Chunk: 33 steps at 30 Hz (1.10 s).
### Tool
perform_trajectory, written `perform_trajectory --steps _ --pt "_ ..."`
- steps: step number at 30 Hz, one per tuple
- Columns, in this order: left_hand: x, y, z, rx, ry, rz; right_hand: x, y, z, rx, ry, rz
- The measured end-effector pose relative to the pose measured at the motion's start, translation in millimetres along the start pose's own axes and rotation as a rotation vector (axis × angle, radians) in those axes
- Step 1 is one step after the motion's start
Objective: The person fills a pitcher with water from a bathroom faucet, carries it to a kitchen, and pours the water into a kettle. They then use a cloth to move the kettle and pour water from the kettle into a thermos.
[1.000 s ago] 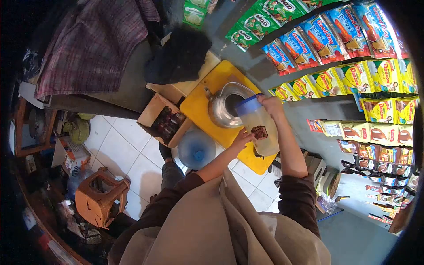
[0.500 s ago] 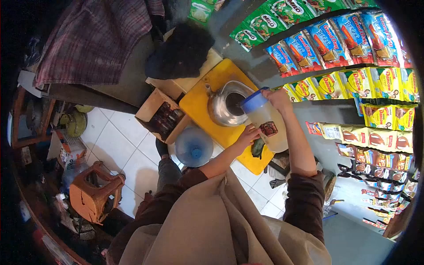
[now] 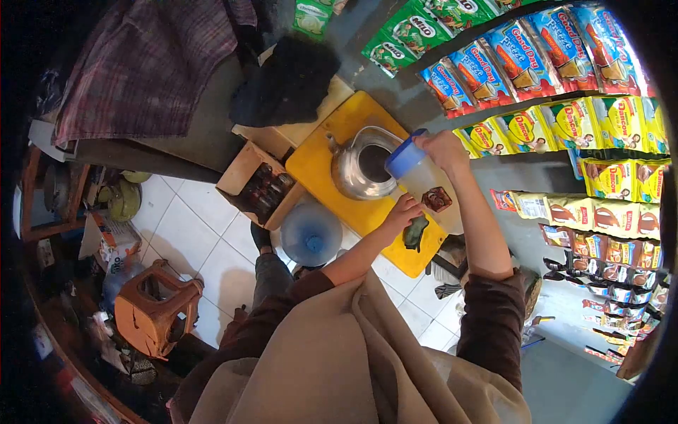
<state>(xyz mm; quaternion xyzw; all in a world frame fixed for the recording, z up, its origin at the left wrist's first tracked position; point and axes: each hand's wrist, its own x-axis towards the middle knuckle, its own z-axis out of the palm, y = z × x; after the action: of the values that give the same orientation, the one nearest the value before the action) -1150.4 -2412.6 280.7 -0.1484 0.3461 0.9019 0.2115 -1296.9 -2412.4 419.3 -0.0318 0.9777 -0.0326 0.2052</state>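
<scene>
A translucent plastic pitcher (image 3: 422,181) with a blue rim is tipped toward an open metal kettle (image 3: 347,171). My right hand (image 3: 445,150) is closed around the pitcher near its blue top. Against the lower side of the pitcher, by its dark reddish label, my left hand (image 3: 402,214) steadies it with bent fingers. The kettle stands on a yellow tabletop (image 3: 318,159), its round mouth facing up and dark inside. I cannot make out any liquid flowing. Just below my left hand lies a dark green item (image 3: 415,233) on the yellow surface.
A cardboard box (image 3: 236,173) of dark bottles and a blue water gallon (image 3: 311,233) stand left of the yellow table. Rows of hanging drink sachets (image 3: 522,63) line the wall at right. An orange stool (image 3: 152,311) is on the tiled floor.
The pitcher has tilted further and its rim is slightly closer to the kettle. My right hand has moved a little up and left with it. The kettle stays in place.
</scene>
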Motion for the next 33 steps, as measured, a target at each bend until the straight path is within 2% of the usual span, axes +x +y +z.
perform_trajectory --steps 7,11,14,16,20,22,33 --pt "5 -7 2 -0.027 -0.089 0.055 -14 -7 -14 -0.065 -0.01 -0.013" --pt "6 -7 5 -0.078 -0.045 0.033 -22 -17 -21 -0.1 0.015 -0.038" --pt "0 5 10 -0.091 -0.088 0.028 -22 -23 -24 -0.132 0.014 -0.047" --pt "0 6 13 -0.175 -0.01 0.013 -23 -27 -25 -0.159 -0.013 -0.071" --pt "2 11 10 -0.148 -0.07 0.036 -27 -34 -26 -0.185 0.006 -0.089" --pt "2 12 9 -0.17 -0.082 0.031 -26 -36 -22 -0.173 0.094 -0.103" --pt "5 18 13 -0.151 -0.095 0.037 -32 -50 -27 -0.224 0.055 -0.11"
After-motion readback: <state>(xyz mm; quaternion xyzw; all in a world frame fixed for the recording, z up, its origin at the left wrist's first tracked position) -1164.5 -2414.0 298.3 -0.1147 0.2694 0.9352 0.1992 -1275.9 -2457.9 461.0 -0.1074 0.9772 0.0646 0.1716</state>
